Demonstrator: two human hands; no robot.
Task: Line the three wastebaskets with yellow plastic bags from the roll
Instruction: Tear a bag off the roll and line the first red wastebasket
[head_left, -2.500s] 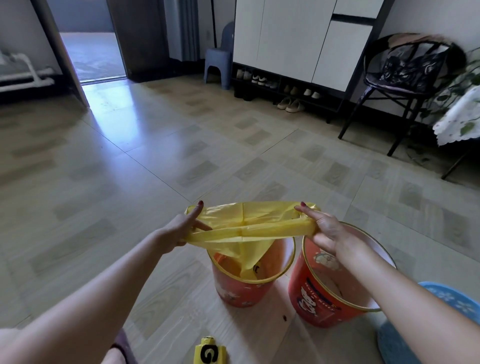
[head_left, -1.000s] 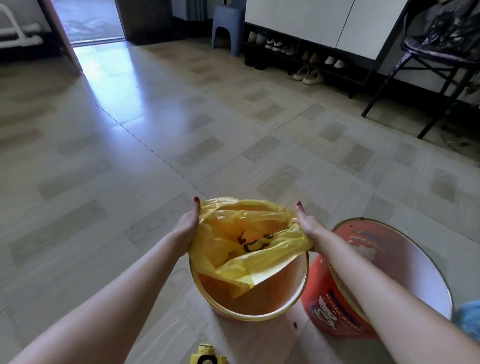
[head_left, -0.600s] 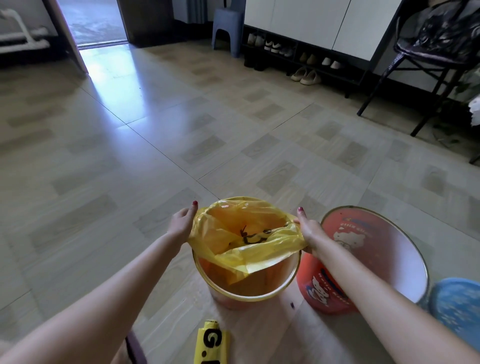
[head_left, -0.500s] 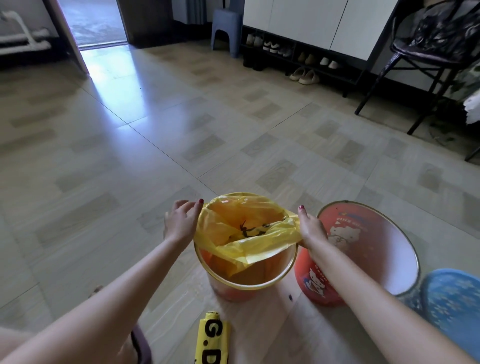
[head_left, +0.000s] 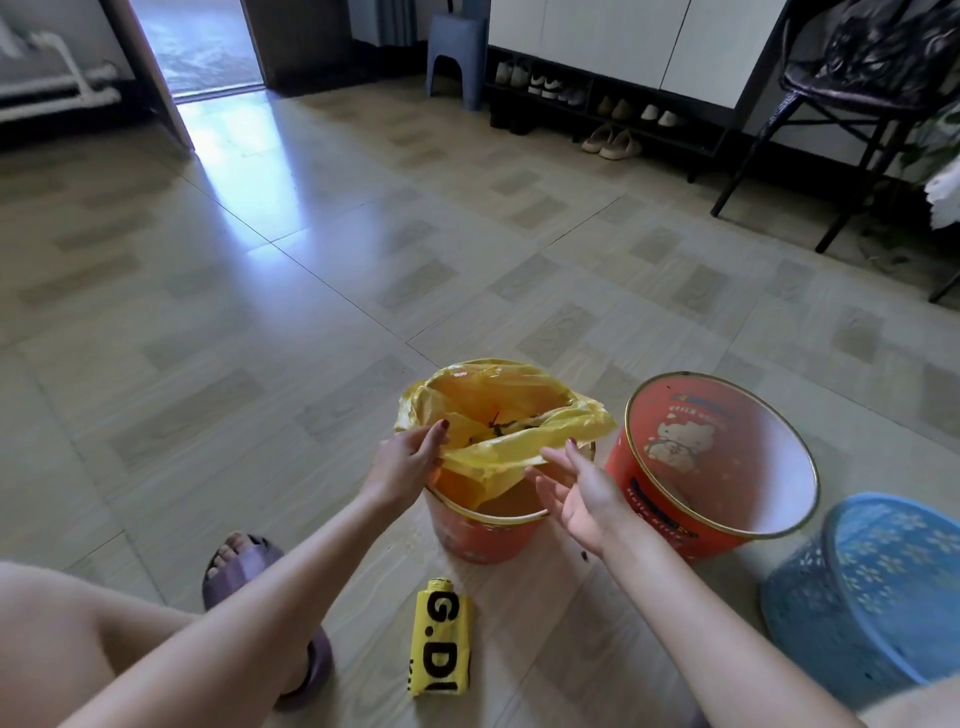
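A small red wastebasket (head_left: 483, 538) stands on the floor with a yellow bag (head_left: 498, 415) spread in its mouth. The bag is folded over the far rim, while its near edge hangs loose inside. My left hand (head_left: 408, 460) pinches that near edge at the left. My right hand (head_left: 576, 491) is open, palm up, just under the bag's near edge on the right. A larger red wastebasket (head_left: 717, 457) stands unlined to the right, a blue perforated wastebasket (head_left: 872, 592) beyond it. The yellow roll of bags (head_left: 441, 644) lies on the floor nearer to me.
My foot in a purple slipper (head_left: 249, 566) rests left of the roll. A black chair (head_left: 852, 93) and a shoe rack (head_left: 597, 104) stand along the far wall, with a grey stool (head_left: 454, 52) beside them. A doorway (head_left: 192, 47) opens at far left.
Both hands came off the basket's sides to the bag's near edge. My left hand has pinched the edge; my right hand has let go and turned palm up. The view pulled back.
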